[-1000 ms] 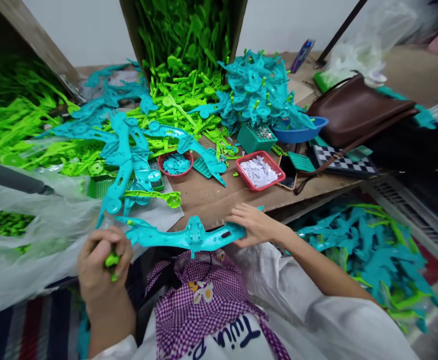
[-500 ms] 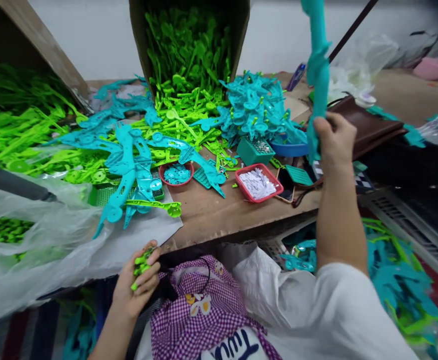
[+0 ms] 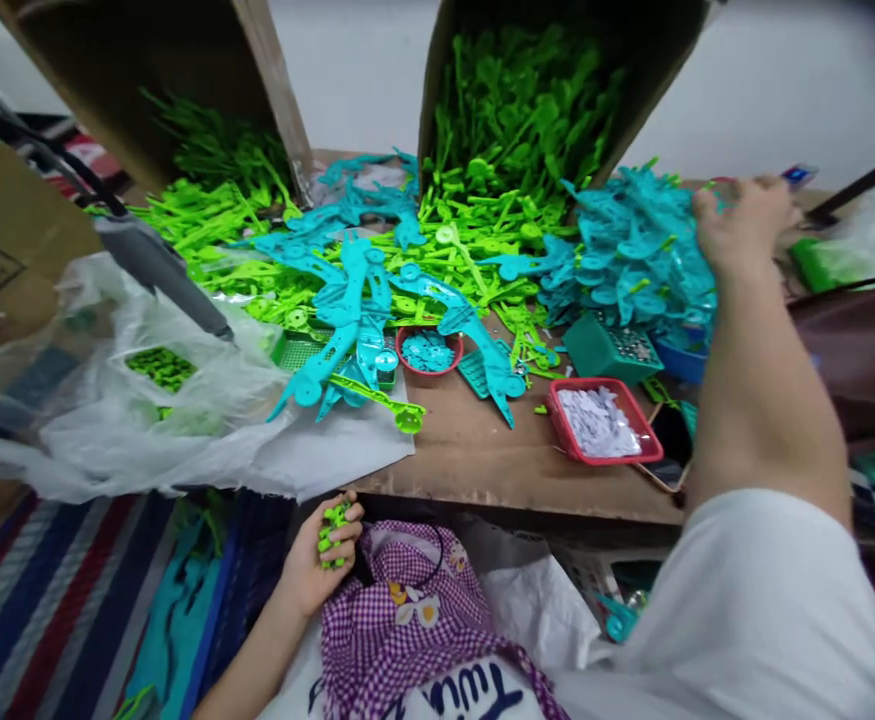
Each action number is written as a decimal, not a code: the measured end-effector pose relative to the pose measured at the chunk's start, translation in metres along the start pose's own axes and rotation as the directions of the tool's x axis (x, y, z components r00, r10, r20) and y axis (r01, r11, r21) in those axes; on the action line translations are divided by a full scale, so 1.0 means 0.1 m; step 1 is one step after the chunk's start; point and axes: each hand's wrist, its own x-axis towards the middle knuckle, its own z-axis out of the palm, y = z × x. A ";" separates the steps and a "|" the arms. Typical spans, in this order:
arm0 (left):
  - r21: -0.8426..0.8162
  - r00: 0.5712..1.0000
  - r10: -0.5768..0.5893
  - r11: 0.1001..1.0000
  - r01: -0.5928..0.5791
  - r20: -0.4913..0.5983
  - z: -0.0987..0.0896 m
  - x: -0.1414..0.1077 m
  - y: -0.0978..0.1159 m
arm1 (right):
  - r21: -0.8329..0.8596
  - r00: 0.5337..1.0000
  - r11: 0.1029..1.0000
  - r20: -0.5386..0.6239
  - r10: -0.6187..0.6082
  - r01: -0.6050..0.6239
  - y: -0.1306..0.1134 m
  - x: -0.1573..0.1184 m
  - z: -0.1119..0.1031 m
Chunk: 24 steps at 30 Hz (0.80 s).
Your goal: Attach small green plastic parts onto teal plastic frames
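Note:
My left hand [image 3: 322, 550], low in front of the apron, is closed around several small bright green plastic pieces [image 3: 332, 535]. My right hand [image 3: 748, 225] reaches to the far right, at the back edge of a heap of teal plastic parts [image 3: 632, 245]. Its fingers are curled and partly hidden; a bit of teal plastic part [image 3: 720, 200] shows between thumb and fingers. Nearer on the table, several loose teal parts [image 3: 351, 310] lie across long green plastic parts [image 3: 474, 235]. One green part [image 3: 407, 416] juts toward the table's front edge.
Two open boxes of green parts [image 3: 527, 120] stand at the back. A red basket of white pieces [image 3: 651, 445], a round red bowl of teal pieces [image 3: 428, 372] and a green tub [image 3: 606, 350] stand on the table. A grey tool [image 3: 159, 270] hangs at left over plastic sheeting [image 3: 99, 400].
My right hand has moved from holding a long teal part upright to the back of the teal heap. The view has swung right-to-left, showing more at the left. My left hand still grips the green pieces.

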 end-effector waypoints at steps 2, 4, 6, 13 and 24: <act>0.040 1.000 -0.005 0.999 0.005 0.008 -0.06 0.05 0.01 | -0.241 0.997 0.969 -0.045 -0.060 0.047 -0.55 -0.36 0.18; 0.090 0.999 -0.037 0.995 0.036 0.013 -0.10 0.09 0.00 | -0.203 0.966 0.947 0.130 -0.224 0.247 -1.16 -0.91 0.48; 0.148 0.996 -0.082 0.986 0.078 0.022 -0.13 0.10 -0.01 | 0.004 0.744 0.876 0.525 -0.412 0.482 -1.69 -1.51 0.86; 0.340 0.994 -0.066 0.940 0.031 0.092 -0.45 -0.13 0.09 | 0.043 0.596 0.843 0.688 -0.414 0.536 -2.56 -2.30 2.00; 0.364 0.966 0.149 0.905 -0.220 0.212 -0.61 -0.22 0.15 | 0.249 0.410 0.786 0.742 -0.530 0.566 -2.88 -2.15 2.26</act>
